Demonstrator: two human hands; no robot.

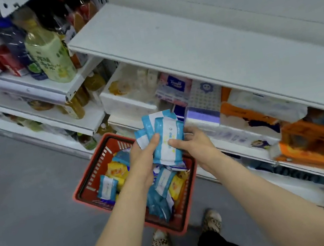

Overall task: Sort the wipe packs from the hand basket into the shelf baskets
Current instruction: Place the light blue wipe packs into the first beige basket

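In the head view, both hands hold one bundle of blue-and-white packs point(164, 138) above the red basket point(86, 187), which stands on the floor. The left hand point(144, 160) grips the bundle from the left side, its thumb curled over the front. The right hand point(195, 146) holds it from the right, thumb on the front face and fingers behind. So each grip is closed on the packs, neither is free.

The long axis of the bundle runs from near to far and leans a little to the right, toward the shelf. The white shelf bin point(125, 103) lies far and slightly left of the bundle, just beyond its far end. Other shelf goods sit to the right, blurred, and I cannot tell which compartment takes blue packs. The left hand is the nearer one to the white bin; the right hand is nearer to the right compartments.

More blue packs point(107, 187) and yellow packs point(117, 171) remain in the basket, so I judge that the sorting is not far along.
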